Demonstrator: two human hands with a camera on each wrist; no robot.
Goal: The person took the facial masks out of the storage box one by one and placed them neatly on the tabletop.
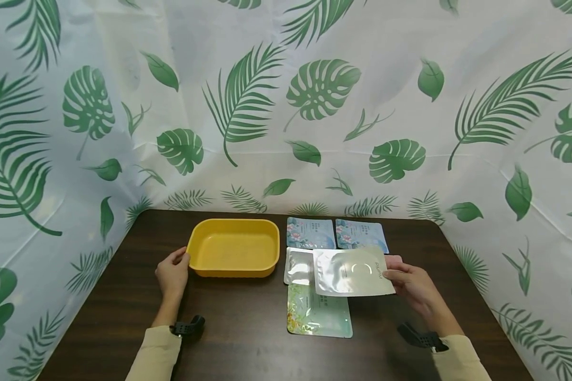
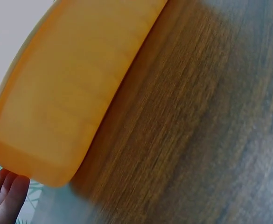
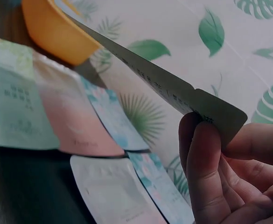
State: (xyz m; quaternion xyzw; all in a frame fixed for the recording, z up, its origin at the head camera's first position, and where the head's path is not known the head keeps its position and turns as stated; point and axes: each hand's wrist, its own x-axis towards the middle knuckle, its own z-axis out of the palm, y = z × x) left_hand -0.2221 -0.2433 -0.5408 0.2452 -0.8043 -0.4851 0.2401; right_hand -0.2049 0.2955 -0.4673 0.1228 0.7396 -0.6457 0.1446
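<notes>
My right hand point(image 1: 417, 288) pinches the right edge of a silvery sheet-mask packet point(image 1: 350, 272) between thumb and fingers. Seen from the right wrist, the packet point(image 3: 150, 77) is raised above the others and tilted. My left hand point(image 1: 171, 275) holds the left rim of a yellow plastic tray point(image 1: 235, 272), its fingertips point(image 2: 16, 186) right at the tray's end in the left wrist view. Beneath the held packet lie a green packet point(image 1: 319, 317), a silver-and-pink packet point(image 1: 296, 267), and another pale packet point(image 3: 115, 191), mostly hidden from the head camera.
Two blue flowered packets point(image 1: 311, 233) lie side by side at the back of the dark wooden table point(image 1: 248, 338). The tray stands left of the packets. A leaf-patterned curtain point(image 1: 333, 159) hangs close behind the table's back edge.
</notes>
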